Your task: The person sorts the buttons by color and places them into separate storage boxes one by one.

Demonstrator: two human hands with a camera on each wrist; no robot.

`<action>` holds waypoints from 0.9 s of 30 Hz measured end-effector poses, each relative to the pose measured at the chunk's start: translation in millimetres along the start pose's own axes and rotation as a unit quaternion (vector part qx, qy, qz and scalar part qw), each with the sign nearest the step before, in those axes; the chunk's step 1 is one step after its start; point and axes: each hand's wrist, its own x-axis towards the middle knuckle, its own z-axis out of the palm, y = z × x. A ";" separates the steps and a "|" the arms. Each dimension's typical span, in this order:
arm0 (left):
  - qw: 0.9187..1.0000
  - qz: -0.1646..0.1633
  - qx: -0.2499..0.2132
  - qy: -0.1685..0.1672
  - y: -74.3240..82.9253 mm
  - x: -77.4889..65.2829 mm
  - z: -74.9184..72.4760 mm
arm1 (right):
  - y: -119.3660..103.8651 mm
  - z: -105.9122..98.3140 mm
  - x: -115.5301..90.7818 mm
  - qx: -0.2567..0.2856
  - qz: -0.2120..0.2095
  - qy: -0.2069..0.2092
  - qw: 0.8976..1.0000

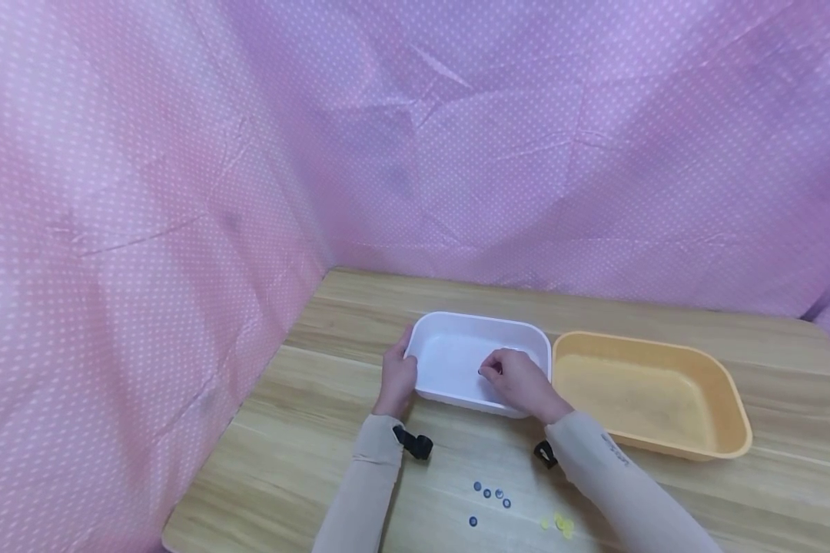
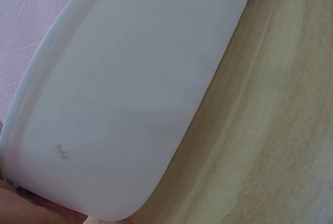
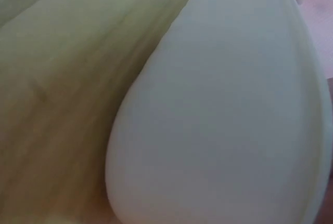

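Left fingers [image 1: 404, 340] gripping white tray [image 1: 449, 349], long axis left to right

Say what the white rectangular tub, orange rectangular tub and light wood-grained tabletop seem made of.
White rectangular tub: likely plastic, satin; smoothly curved, moulded-looking walls.
Orange rectangular tub: probably plastic too, perhaps faintly glossy; soft sheen, rounded corners.
Light wood-grained tabletop: wood or laminate, matte-looking; streaked grain fits either.
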 end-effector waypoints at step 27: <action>1.000 -0.015 -0.004 0.003 0.5 0.7 0.7 | 0.6 2.9 12.6 -0.042 0.066 -0.048 0.996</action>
